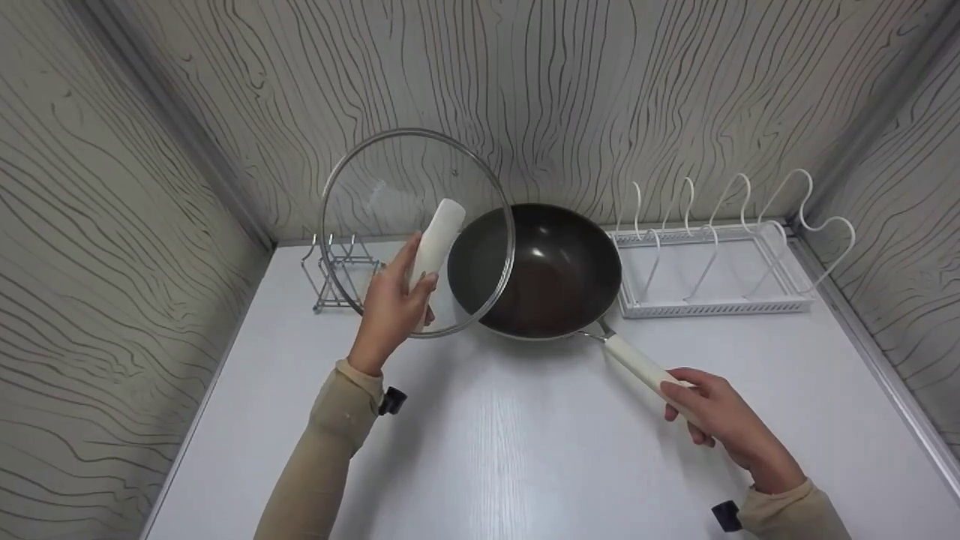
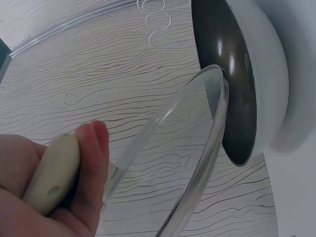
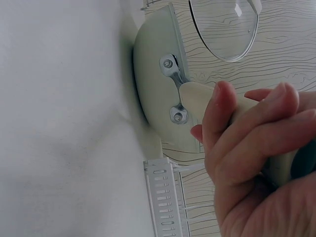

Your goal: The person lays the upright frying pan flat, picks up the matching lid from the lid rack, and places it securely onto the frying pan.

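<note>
My left hand (image 1: 394,300) grips the cream handle (image 1: 441,236) of a glass lid with a metal rim (image 1: 511,247), held tilted above the table and partly over the left side of the pan. A dark-lined wok pan (image 1: 551,277) stands on the table, pale outside in the left wrist view. Its cream handle (image 1: 637,364) points to the front right, and my right hand (image 1: 716,412) holds it near the end with curled fingers. In the right wrist view, fingers (image 3: 256,133) wrap that handle, and riveted metal brackets join it to the pan (image 3: 155,74).
A small metal wire rack (image 1: 330,289) stands at the back left, partly behind the lid. A white rack (image 1: 712,307) with tall curved dividers stands at the back right, close beside the pan. Patterned walls (image 1: 555,97) enclose the white table (image 1: 517,450) at the back and sides.
</note>
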Demonstrator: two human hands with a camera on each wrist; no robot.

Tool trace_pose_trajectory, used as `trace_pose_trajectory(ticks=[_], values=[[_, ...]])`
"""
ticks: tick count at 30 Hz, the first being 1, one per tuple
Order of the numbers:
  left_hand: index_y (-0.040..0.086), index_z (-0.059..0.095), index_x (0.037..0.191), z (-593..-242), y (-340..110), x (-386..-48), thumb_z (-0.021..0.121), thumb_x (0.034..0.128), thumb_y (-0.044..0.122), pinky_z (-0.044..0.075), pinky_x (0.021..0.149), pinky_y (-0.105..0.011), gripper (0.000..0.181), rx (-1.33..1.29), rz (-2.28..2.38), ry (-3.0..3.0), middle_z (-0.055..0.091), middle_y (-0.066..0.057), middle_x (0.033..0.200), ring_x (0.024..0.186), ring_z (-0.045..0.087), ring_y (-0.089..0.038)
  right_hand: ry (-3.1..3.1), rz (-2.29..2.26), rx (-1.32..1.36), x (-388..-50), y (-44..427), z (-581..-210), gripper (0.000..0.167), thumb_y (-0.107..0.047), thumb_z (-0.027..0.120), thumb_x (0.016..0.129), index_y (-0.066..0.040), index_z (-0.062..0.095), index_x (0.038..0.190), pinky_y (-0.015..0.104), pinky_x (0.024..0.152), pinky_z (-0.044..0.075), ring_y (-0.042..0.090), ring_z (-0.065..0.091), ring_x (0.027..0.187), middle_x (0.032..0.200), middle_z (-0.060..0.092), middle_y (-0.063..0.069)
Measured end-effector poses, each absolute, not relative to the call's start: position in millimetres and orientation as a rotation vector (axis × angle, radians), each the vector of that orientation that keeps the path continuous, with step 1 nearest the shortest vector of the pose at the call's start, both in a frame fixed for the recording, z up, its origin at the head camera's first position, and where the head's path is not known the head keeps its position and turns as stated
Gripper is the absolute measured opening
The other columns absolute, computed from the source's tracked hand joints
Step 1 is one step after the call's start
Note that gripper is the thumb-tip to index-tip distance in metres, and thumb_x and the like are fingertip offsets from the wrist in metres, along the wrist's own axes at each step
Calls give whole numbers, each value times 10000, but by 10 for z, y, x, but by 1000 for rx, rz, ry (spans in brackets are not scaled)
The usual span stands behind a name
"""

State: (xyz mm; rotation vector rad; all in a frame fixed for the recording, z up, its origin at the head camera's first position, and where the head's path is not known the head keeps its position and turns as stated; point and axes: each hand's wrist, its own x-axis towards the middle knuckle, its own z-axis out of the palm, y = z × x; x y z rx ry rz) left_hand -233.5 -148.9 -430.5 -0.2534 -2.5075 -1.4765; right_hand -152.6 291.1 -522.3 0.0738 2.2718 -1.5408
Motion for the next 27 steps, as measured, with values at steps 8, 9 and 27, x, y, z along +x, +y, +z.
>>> trace_pose_trajectory(ticks=[8,9,27], values=[[88,392,1593,-4317,-1435,-2381,664,1016,108,591,517,-330,638,-304,-1536,-2486,680,-234,1178,539,662,-177,2260,-1551,28,-1519,2925,-5230,608,-343,562,1071,85,428,1481,199,437,400,60,468,464,812,688,40],[88,392,1592,-4320,-1428,-2387,660,1017,103,593,518,-334,634,-305,-1547,-2482,678,-236,1185,545,664,-181,2260,-1550,25,-1521,2926,-5232,609,-344,561,1072,85,426,1482,199,438,401,59,468,465,813,688,38],[119,387,1597,-4387,-1313,-2499,665,1017,127,632,592,-351,644,-266,-1708,-2451,636,-268,1331,940,725,-361,2256,-1549,9,-1545,2942,-5256,599,-329,544,1084,85,412,1497,210,435,400,70,461,465,808,676,24]])
